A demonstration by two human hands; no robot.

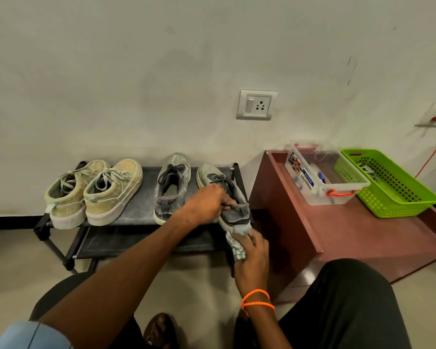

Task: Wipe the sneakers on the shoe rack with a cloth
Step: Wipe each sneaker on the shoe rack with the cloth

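Note:
A low black shoe rack [141,181] stands against the wall with two pairs on its top shelf. The tan pair [96,192] sits at the left. One grey sneaker [170,187] rests in the middle. My left hand [207,202] grips the collar of the other grey sneaker [233,207] at the rack's right end, its heel tipped over the front edge. My right hand [252,258] presses a grey-white cloth [235,245] against that sneaker's heel.
A reddish-brown low table [350,235] stands right of the rack, carrying a clear plastic box [322,177] and a green basket [388,182]. A wall socket [256,104] is above. My knees [337,298] and foot [159,331] are in front.

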